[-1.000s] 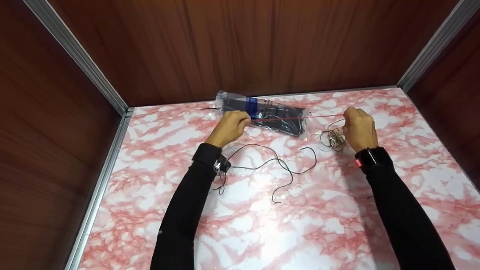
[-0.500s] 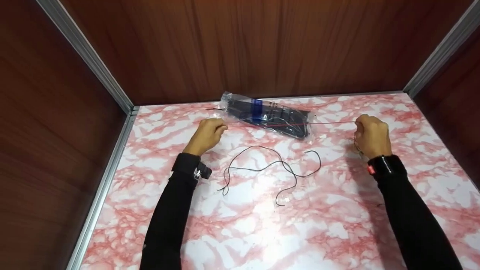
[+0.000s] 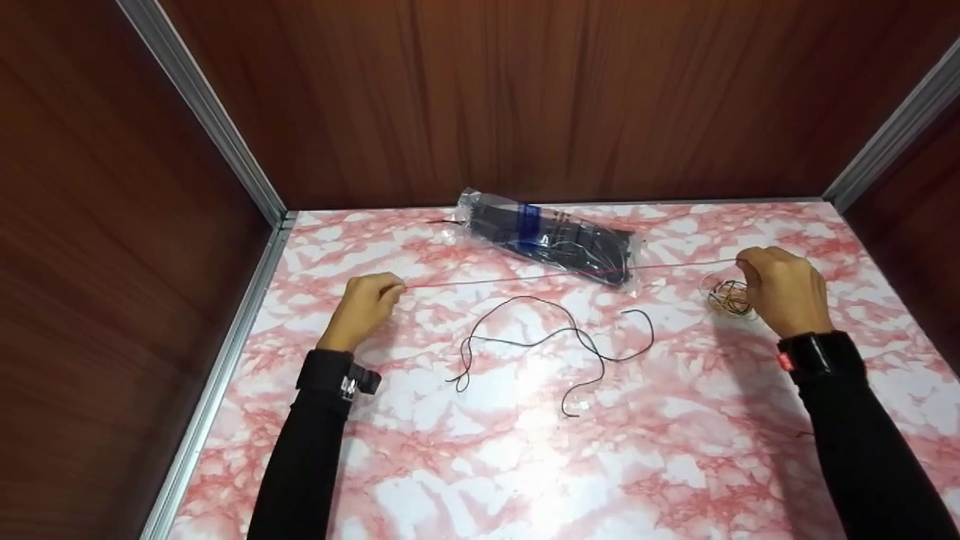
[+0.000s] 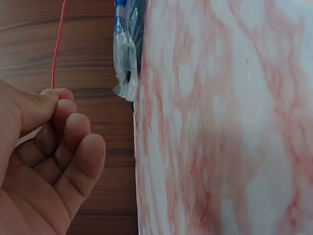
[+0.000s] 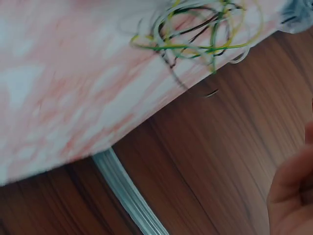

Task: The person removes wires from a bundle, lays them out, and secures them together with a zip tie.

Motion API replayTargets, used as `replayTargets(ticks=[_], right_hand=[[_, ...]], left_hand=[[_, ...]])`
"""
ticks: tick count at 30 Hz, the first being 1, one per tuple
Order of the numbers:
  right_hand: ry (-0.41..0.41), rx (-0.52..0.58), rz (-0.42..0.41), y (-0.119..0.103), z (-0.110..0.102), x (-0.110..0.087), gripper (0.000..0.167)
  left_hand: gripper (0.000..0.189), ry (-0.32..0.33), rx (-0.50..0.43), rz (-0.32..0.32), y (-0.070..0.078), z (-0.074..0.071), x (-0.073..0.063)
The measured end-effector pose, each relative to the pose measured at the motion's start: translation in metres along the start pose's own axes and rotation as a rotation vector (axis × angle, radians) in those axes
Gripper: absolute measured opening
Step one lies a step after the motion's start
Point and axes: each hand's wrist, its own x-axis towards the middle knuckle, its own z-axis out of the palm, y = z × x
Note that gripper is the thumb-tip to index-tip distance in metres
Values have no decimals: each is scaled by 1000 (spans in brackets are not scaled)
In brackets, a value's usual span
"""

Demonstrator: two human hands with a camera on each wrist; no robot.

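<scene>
A thin red wire is stretched almost straight between my two hands, above the table. My left hand pinches its left end between thumb and forefinger; the left wrist view shows the other fingers loosely curled. At the right, my right hand holds the wire's other end with bent fingers. Close beside that hand is a tangle of thin wires, yellow, green, black and white in the right wrist view; whether it hangs from the hand, I cannot tell. Only part of the right hand shows there.
A long black wire lies in loops on the red-and-white marbled table. Behind it, near the back wall, rests a clear plastic bag with dark contents and a blue label. Brown panels with metal edging enclose the table.
My hands have moved apart and nearer to me, the left hand going far to the left. A longer stretch of red wire now spans between them. The black wire and bag stay put.
</scene>
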Motion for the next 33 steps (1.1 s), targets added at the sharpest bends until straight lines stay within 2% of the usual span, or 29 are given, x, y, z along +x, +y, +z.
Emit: replayTargets(ticks=[4, 8, 12, 22, 28, 31, 33], right_hand=[[-95, 88, -44, -4, -8, -14, 12], [-289, 125, -22, -10, -10, -42, 22], [-423, 150, 8, -15, 2, -58, 20], [-548, 176, 3, -26, 36, -63, 9], [-575, 173, 23, -32, 42, -63, 6], [-564, 182, 31, -32, 40, -61, 4], [-544, 179, 70, -29, 36, -58, 2]], left_hand=[[13, -30, 23, -20, 0, -6, -17], [14, -99, 82, -56, -1, 4, -38], [15, -156, 123, -74, -1, 18, -45], [16, -228, 137, -105, 0, 36, -44], [20, -210, 121, -97, 2, 43, -41], [20, -207, 113, -108, 3, 45, -41], [20, -209, 105, -110, 3, 47, -41]])
